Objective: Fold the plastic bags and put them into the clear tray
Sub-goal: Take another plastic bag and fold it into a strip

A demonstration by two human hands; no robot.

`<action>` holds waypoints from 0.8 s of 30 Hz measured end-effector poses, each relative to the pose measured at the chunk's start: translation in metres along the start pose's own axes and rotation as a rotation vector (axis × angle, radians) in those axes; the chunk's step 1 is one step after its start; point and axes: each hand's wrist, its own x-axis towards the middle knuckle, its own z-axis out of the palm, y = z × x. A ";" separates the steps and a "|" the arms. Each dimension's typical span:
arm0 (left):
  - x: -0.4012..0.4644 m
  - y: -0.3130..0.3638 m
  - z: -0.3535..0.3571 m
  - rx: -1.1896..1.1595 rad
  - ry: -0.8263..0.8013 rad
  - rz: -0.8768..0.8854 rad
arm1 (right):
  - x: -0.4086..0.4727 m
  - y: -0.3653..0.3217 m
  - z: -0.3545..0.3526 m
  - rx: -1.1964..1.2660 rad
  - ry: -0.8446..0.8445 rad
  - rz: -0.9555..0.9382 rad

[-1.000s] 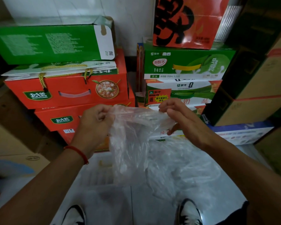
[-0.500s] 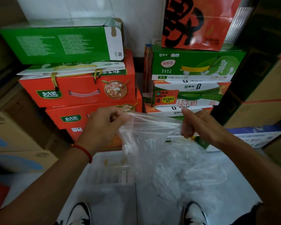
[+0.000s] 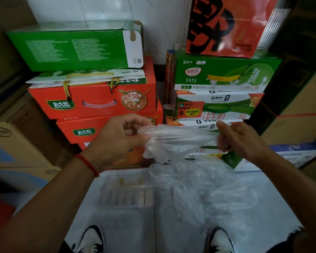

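Observation:
A thin clear plastic bag (image 3: 179, 141) is stretched between my two hands at chest height in the head view. My left hand (image 3: 120, 139), with a red cord on its wrist, pinches the bag's left end. My right hand (image 3: 239, 139) grips its right end with curled fingers. Below them a loose heap of more clear plastic bags (image 3: 208, 194) lies on the pale floor. The clear tray (image 3: 120, 196) sits on the floor under my left forearm, with ribbed walls; what it holds is hard to make out.
Stacked red cartons (image 3: 98, 101) stand ahead on the left under a green box (image 3: 75, 50). Green and white milk cartons (image 3: 223, 75) rise at the right. Brown cardboard boxes (image 3: 16, 148) flank both sides. My two shoes (image 3: 93, 240) are at the bottom edge.
My hands have moved apart, pulling the bag from a hanging bunch into a taut, narrower band between them. The heap on the floor stays put.

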 end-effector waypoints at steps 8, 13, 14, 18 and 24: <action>0.004 -0.005 0.001 0.009 0.208 0.007 | -0.002 -0.003 0.001 0.077 -0.055 0.022; 0.004 -0.001 -0.002 -0.255 0.242 -0.129 | -0.003 -0.010 0.004 0.240 -0.135 0.061; 0.004 -0.001 -0.003 -0.231 0.250 -0.116 | -0.004 -0.012 0.004 0.260 -0.150 0.063; 0.005 0.002 -0.015 0.013 0.241 -0.003 | -0.007 -0.018 0.002 0.287 -0.174 0.058; 0.003 0.008 -0.022 -0.015 0.153 -0.037 | -0.008 -0.011 -0.002 0.288 -0.131 0.034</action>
